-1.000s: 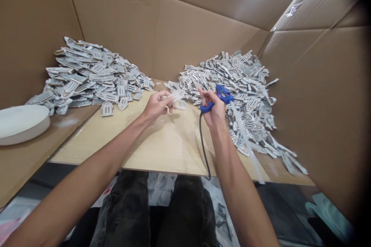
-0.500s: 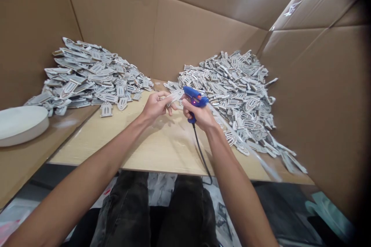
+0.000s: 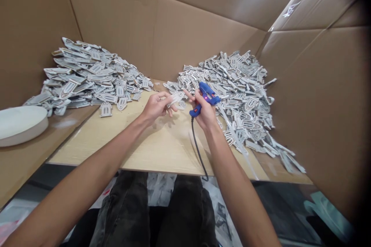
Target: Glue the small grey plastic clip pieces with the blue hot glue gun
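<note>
My left hand point(image 3: 155, 105) pinches a small white arch-shaped cutout piece point(image 3: 175, 98) above the wooden board point(image 3: 150, 142). My right hand point(image 3: 204, 112) grips a blue glue gun point(image 3: 205, 97) with a red light on its side; the gun sits just right of the piece, and its black cord point(image 3: 198, 150) drops over the board's front edge. A clear glue stick point(image 3: 236, 135) trails from the back of the gun toward the lower right. Both hands hover between two heaps of similar pieces.
A heap of grey-white cutout pieces point(image 3: 89, 77) lies at the left, another heap point(image 3: 237, 88) at the right. A white round disc point(image 3: 21, 123) rests at the far left. Cardboard walls point(image 3: 185, 27) enclose the work area. My dark-trousered legs point(image 3: 150, 212) are below the board.
My right hand brought the glue gun left to the piece half a second ago, and has now drawn it back slightly to the right. My left hand has kept the piece in place.
</note>
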`<state>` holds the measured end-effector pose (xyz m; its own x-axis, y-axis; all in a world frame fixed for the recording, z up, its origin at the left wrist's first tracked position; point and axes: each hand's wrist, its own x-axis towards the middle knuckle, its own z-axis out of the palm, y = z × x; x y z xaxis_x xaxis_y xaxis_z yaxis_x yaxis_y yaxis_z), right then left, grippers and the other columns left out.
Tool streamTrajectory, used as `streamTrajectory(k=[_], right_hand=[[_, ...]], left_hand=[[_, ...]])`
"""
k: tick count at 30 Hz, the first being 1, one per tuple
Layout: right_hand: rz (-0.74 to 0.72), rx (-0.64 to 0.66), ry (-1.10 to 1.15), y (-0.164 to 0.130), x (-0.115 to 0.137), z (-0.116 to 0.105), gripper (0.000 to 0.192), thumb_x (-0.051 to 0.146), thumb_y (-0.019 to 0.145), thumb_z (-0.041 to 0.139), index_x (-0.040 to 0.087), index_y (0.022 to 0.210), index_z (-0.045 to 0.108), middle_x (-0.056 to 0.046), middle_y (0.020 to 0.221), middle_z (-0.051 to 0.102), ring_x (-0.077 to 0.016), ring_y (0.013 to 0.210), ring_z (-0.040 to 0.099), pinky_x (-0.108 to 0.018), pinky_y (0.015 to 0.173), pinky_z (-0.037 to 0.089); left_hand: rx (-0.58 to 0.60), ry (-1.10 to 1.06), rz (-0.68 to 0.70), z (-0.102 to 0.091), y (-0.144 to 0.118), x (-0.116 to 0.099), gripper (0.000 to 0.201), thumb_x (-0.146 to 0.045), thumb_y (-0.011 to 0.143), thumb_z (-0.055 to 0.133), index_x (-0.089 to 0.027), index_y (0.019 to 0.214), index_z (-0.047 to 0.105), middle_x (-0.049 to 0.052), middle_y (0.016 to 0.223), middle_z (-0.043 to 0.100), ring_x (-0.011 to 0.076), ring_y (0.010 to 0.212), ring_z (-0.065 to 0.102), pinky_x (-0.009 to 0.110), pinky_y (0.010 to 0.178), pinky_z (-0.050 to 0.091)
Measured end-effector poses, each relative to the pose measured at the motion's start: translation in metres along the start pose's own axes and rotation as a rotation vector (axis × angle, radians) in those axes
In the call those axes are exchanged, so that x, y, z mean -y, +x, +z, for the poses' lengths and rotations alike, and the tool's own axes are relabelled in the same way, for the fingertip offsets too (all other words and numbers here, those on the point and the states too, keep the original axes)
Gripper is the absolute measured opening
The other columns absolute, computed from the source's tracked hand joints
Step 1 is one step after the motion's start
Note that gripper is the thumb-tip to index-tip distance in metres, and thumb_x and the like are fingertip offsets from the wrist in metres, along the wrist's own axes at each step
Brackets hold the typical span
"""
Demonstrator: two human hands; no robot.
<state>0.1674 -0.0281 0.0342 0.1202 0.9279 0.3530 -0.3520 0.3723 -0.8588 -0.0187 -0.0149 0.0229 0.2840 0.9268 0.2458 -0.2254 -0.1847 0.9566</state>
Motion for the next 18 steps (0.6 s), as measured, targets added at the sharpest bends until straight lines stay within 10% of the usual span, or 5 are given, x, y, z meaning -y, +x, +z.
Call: streamTrajectory(k=[10, 18], right_hand=[[0.153, 0.219, -0.051, -0.006, 0.004, 0.000, 0.040, 0.045, 0.076, 0.093, 0.024, 0.084, 0.061, 0.005, 0.074, 0.060, -0.0110, 0.068, 0.065, -0.021, 0.054, 0.051], [0.014, -0.014, 0.026, 0.006, -0.002, -0.010, 0.034, 0.041, 0.076, 0.094, 0.024, 0.086, 0.066, -0.002, 0.095, 0.078, -0.0210, 0.113, 0.075, -0.034, 0.104, 0.062]], left_hand=[[-0.036, 0.048, -0.021, -0.003, 0.001, 0.001, 0.029, -0.039, 0.083, 0.078, -0.019, 0.079, 0.057, 0.002, 0.059, 0.070, 0.0109, 0.036, 0.055, 0.020, 0.040, 0.031], [-0.035, 0.017, -0.004, -0.001, 0.001, 0.002, 0.026, -0.037, 0.084, 0.077, -0.019, 0.079, 0.058, 0.001, 0.058, 0.069, 0.0099, 0.038, 0.055, 0.020, 0.041, 0.034]])
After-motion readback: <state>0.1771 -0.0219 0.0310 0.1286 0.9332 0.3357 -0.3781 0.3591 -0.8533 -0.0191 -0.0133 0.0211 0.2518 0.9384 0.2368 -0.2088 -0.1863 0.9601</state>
